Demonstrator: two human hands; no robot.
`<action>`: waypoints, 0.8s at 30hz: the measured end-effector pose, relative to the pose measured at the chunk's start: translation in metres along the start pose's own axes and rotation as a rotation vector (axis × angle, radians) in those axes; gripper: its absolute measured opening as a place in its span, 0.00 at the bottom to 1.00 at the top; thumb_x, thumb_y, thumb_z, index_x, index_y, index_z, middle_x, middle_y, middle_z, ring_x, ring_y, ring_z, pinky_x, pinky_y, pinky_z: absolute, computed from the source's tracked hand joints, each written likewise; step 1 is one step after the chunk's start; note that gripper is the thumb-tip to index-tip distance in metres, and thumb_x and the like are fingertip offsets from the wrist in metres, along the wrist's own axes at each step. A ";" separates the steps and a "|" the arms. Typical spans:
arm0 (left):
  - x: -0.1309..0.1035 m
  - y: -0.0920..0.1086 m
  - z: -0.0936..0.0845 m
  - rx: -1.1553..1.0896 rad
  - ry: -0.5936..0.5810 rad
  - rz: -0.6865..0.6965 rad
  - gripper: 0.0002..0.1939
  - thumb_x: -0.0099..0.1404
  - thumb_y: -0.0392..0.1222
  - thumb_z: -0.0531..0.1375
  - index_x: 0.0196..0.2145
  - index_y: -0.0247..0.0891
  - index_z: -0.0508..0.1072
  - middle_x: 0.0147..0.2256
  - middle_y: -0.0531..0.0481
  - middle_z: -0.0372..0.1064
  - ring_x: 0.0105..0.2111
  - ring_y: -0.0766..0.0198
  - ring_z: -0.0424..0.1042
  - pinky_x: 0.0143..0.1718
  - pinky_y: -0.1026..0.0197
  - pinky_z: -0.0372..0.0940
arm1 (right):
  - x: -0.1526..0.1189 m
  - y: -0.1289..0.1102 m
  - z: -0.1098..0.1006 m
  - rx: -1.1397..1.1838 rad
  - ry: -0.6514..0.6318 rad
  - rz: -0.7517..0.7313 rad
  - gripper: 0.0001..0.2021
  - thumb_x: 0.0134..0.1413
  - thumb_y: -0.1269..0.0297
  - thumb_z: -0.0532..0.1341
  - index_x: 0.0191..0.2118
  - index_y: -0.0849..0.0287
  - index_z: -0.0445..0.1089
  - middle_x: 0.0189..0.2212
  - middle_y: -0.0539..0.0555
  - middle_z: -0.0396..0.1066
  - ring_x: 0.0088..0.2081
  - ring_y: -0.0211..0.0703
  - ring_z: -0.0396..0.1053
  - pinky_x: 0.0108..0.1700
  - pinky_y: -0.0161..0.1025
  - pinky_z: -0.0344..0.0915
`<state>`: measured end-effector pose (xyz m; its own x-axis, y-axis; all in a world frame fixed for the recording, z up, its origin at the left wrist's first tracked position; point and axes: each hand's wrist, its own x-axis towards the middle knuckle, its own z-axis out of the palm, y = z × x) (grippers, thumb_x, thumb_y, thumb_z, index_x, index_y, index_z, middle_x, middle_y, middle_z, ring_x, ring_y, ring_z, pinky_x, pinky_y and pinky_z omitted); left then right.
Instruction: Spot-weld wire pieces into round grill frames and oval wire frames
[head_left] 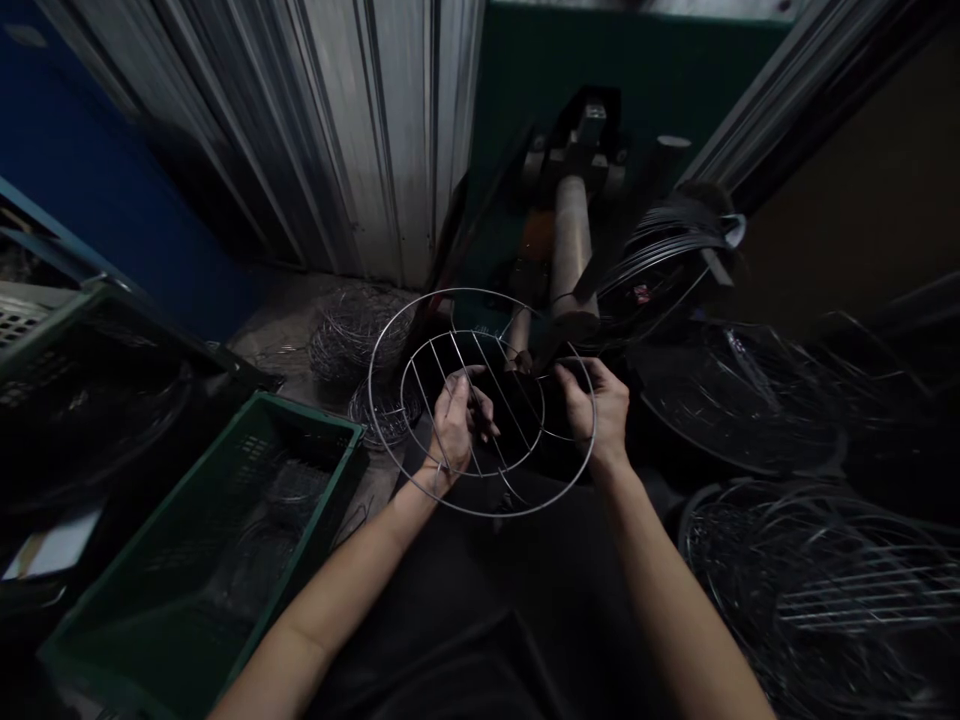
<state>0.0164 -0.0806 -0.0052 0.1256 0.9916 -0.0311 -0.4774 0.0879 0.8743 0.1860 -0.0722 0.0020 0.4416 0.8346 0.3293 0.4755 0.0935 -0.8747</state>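
Observation:
A round wire rack, made of an outer ring and a smaller inner ring with several straight crossbars, is held up in front of me. My right hand pinches its outer ring at the right side, thumb on top. Behind the inner ring, my left hand has its fingers curled at a crossbar; wires cross in front of the wrist. The rack's far edge lies just below a thick metal cylinder of a green machine. A thinner lower rod comes close to the rack's far right part.
A green plastic crate with wire pieces in it stands at left. Tangled wire bundles lie on the floor beyond it. At right are a wire coil and round containers of wire parts. A corrugated metal wall rises behind.

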 end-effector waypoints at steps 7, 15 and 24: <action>0.005 0.003 0.000 0.019 0.003 0.006 0.20 0.65 0.55 0.49 0.46 0.38 0.63 0.19 0.58 0.60 0.14 0.72 0.63 0.13 0.71 0.52 | 0.005 0.000 0.002 0.001 0.040 0.007 0.12 0.45 0.54 0.64 0.31 0.57 0.68 0.29 0.51 0.72 0.32 0.43 0.68 0.36 0.40 0.64; 0.005 0.005 -0.006 0.004 -0.015 -0.011 0.18 0.63 0.54 0.52 0.43 0.39 0.63 0.19 0.57 0.62 0.16 0.71 0.64 0.16 0.70 0.55 | 0.011 0.000 0.007 0.090 0.012 0.013 0.10 0.45 0.57 0.64 0.31 0.58 0.69 0.29 0.51 0.72 0.31 0.42 0.69 0.34 0.39 0.65; 0.012 0.014 -0.014 -0.005 -0.204 -0.110 0.16 0.62 0.54 0.54 0.31 0.39 0.57 0.20 0.57 0.67 0.12 0.73 0.61 0.12 0.72 0.50 | -0.064 -0.008 -0.066 -0.051 -0.224 0.080 0.21 0.50 0.57 0.62 0.51 0.52 0.67 0.47 0.54 0.71 0.48 0.48 0.68 0.51 0.49 0.65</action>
<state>-0.0010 -0.0664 -0.0006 0.3499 0.9364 -0.0275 -0.4553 0.1956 0.8686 0.2037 -0.1624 0.0111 0.3022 0.9385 0.1671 0.4860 -0.0009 -0.8740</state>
